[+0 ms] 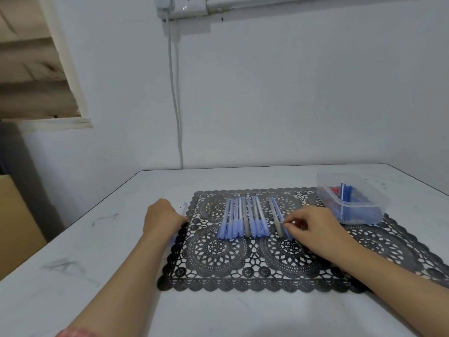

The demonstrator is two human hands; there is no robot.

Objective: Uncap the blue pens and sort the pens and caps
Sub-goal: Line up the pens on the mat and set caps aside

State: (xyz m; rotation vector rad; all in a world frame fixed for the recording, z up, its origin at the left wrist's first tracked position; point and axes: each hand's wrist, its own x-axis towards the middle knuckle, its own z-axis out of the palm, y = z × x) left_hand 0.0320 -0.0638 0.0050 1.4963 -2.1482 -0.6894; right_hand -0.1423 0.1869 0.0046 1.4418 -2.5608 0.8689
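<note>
Desk, white, scuffed. A black lace mat covers its middle and right.

Pens: a tight row on the mat's far half, lying side by side with the darker blue ends toward the near edge. One in the row is grey. Those dark ends look like caps still on, so I judge the row not yet uncapped.

Apart from the row, toward the mat's right: a grey pen and a blue pen, touching along their length.

Right hand: thumb and forefinger pinch the blue pen at its near end, other fingers loosely curled above the mat. This looks like the start of a pick-up or a cap pull.

Left hand: at the mat's left edge, fingers curled away from the camera. A pale pen seems to run under it on the desk (faint, partly hidden). I cannot tell whether it is gripped.

Tub: clear plastic, at the mat's far right corner, holding blue sticks and red bits. Pens or caps, I cannot tell.

Progress: early. Most of the uncapping and sorting is left.
</note>
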